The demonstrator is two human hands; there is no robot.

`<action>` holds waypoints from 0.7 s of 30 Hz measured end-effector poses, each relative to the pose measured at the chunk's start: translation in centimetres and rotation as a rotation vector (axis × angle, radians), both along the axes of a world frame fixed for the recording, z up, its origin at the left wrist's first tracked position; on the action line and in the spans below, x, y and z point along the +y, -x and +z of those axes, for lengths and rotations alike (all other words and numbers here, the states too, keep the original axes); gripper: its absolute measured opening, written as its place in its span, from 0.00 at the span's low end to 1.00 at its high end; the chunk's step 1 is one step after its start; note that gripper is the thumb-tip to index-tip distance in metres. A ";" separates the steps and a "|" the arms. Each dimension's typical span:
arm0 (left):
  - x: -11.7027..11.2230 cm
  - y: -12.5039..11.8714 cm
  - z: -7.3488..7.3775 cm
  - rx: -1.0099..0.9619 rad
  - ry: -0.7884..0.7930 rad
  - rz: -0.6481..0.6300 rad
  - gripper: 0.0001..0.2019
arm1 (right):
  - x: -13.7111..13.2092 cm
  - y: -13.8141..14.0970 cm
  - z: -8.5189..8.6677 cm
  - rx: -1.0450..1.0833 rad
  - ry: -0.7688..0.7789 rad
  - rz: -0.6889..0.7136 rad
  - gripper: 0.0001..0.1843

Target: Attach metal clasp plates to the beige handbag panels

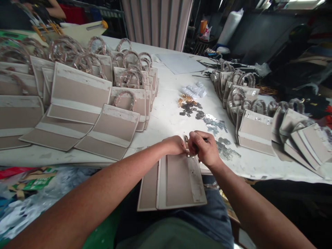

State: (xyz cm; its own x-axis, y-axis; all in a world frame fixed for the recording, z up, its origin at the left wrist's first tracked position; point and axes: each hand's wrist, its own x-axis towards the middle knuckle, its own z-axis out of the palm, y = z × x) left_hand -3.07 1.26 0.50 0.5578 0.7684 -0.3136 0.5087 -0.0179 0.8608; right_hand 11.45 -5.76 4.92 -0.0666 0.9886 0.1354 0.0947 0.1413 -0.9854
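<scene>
A flat beige bag panel (178, 183) lies partly over my lap, its far end at the table's edge. My left hand (175, 145) is closed, fingers pinched at the panel's far edge beside a small gold metal clasp piece (186, 139). Just right of it, my right hand (203, 147) makes a fist around a dark-handled tool (205, 139), mostly hidden by the fingers. Small shiny metal fittings (188, 155) show on the panel under my hands. A pale strip runs along the panel's right side.
Rows of beige bag panels (80, 91) with plastic-wrapped handles stand left; more panels (255, 129) stand right. Between them on the white table (166, 117) are gold pieces (188, 100), dark plates (190, 110), silver plates (214, 122) and white bundles (194, 90). Another person's arm (55, 9) shows far left.
</scene>
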 end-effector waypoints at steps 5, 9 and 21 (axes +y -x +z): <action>0.0 0.2 -0.2 0.137 -0.008 -0.133 0.14 | -0.3 -0.6 0.8 0.167 -0.117 -0.142 0.32; 0.3 0.2 -0.6 0.164 -0.012 -0.157 0.13 | -1.5 -0.6 2.1 0.171 -0.164 -0.135 0.30; 0.7 -0.3 -0.9 0.162 0.044 -0.140 0.16 | -1.0 -1.6 -0.8 0.175 -0.126 -0.147 0.29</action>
